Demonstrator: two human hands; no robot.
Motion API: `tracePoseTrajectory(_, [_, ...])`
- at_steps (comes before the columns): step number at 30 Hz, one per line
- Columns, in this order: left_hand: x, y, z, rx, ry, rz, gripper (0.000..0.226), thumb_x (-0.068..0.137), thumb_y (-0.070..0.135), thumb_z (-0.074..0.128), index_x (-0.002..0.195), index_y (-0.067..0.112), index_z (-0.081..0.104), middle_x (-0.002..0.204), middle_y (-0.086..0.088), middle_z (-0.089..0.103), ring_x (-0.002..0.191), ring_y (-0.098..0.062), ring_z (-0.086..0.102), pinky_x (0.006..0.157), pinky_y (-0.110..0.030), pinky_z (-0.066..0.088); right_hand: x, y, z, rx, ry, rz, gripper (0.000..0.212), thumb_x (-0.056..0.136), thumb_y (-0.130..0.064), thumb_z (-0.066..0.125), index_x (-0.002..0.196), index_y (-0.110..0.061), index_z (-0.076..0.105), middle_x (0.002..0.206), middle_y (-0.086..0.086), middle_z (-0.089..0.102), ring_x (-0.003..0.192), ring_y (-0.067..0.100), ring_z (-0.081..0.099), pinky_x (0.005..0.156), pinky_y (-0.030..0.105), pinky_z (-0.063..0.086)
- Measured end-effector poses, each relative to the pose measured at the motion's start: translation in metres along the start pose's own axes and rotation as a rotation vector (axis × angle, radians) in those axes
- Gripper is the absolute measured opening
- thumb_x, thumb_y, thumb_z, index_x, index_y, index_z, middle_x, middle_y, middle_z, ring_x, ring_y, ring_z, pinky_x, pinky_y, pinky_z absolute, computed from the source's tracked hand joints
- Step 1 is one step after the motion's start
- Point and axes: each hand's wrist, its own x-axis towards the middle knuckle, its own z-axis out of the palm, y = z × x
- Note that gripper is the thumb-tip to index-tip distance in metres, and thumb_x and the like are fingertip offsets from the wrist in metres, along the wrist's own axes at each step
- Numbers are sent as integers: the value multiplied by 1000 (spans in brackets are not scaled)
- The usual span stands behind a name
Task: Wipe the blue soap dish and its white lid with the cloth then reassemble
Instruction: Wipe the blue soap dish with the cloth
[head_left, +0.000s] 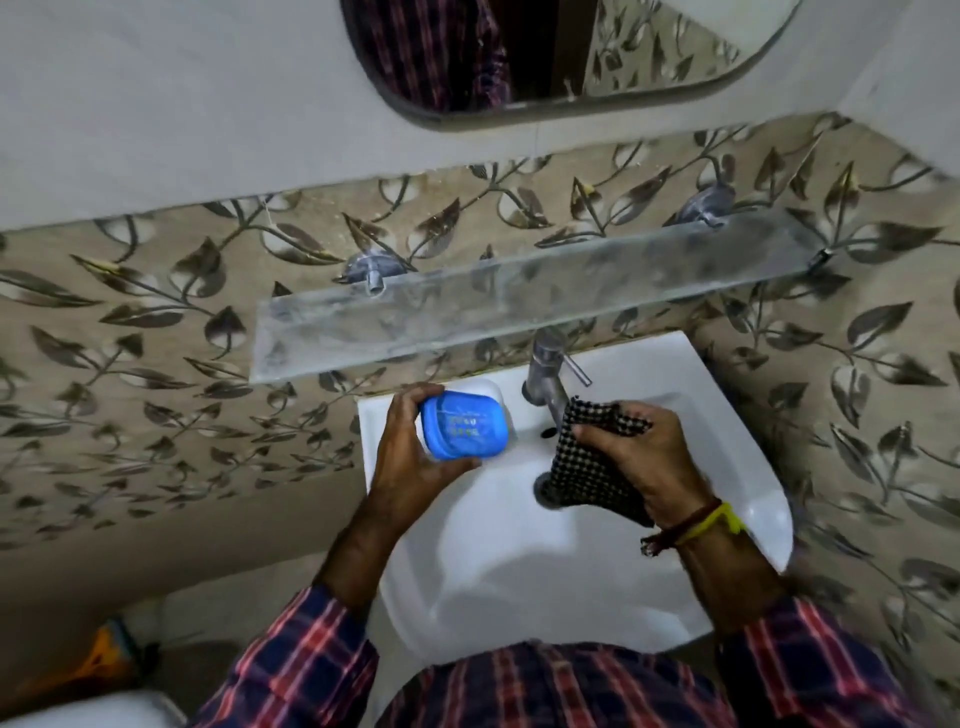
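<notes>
We cannot read any words or numbers here. The blue soap dish has some small marks on the side that faces us. They sit in short rows, between the thumb and the fingers of the left hand that holds it. The marks are too small and blurry for us to tell what they say. We cannot even tell if they are letters or just little holes.
</notes>
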Motion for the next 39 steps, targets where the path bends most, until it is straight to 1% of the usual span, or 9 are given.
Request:
tracePoseTrajectory(5, [-33, 26, 16, -46, 17, 14, 82, 61, 19, 96, 133, 22, 57, 135, -2, 51, 133, -20, 50, 112, -29, 38, 0, -2, -12, -214, -150, -106, 15, 82, 12, 69, 90, -2, 70, 81, 14, 72, 69, 15, 67, 64, 23, 57])
tracePoseTrajectory(9, [-46, 45, 34, -470, 58, -241, 83, 62, 3, 90, 136, 16, 55, 127, -12, 61, 110, -19, 66, 94, -35, 56, -3, -4, -21, -170, -224, -86, 15, 80, -1, 79, 92, 1, 71, 79, 10, 72, 70, 16, 67, 72, 36, 60])
tracePoseTrajectory(14, [-59, 62, 54, -908, 136, -506, 102, 53, 50, 96, 134, 1, 57, 119, -17, 66, 101, -23, 67, 92, -34, 56, 2, -11, -32, -214, -328, -153, 12, 79, -10, 81, 90, -11, 75, 80, 9, 75, 70, 16, 69, 75, 36, 60])
tracePoseTrajectory(18, [-63, 73, 85, -1075, 130, -694, 46, 83, 56, 58, 106, 25, 81, 106, -3, 78, 89, -18, 75, 95, -41, 51, 10, -20, -42, -209, -412, -114, 17, 82, -11, 79, 93, -22, 73, 87, 4, 75, 77, 15, 72, 75, 33, 61])
tracePoseTrajectory(22, [-58, 77, 102, -1065, 190, -752, 59, 90, 65, 41, 116, 24, 76, 107, -5, 77, 88, -21, 75, 80, -37, 60, 20, -25, -56, 54, -443, 161, 28, 77, 5, 78, 101, -7, 69, 88, 12, 74, 75, 25, 73, 69, 39, 62])
tracePoseTrajectory(26, [-51, 83, 96, -984, 185, -721, 68, 84, 72, 44, 135, 31, 64, 128, -5, 71, 111, -25, 69, 99, -43, 51, 27, -29, -70, 261, -532, 395, 39, 67, 12, 77, 105, 6, 70, 92, 19, 77, 81, 33, 75, 66, 38, 61])
tracePoseTrajectory(30, [-41, 84, 85, -969, 192, -685, 68, 88, 72, 42, 131, 26, 68, 125, -15, 69, 107, -29, 70, 91, -42, 57, 38, -28, -72, 405, -469, 527, 38, 72, 8, 71, 110, 5, 69, 105, 27, 72, 85, 37, 75, 72, 49, 63])
tracePoseTrajectory(35, [-28, 83, 67, -838, 124, -628, 70, 99, 69, 25, 139, 24, 61, 130, -7, 70, 114, -31, 70, 90, -47, 59, 39, -27, -66, 490, -401, 356, 41, 73, -2, 74, 113, 3, 68, 108, 25, 72, 95, 36, 71, 83, 48, 60])
tracePoseTrajectory(39, [-17, 92, 65, -815, 39, -613, 68, 93, 72, 27, 112, 32, 79, 126, -4, 73, 111, -26, 72, 83, -41, 61, 32, -29, -56, 405, -302, 197, 30, 83, -1, 72, 112, 3, 69, 108, 25, 72, 90, 32, 70, 78, 39, 62])
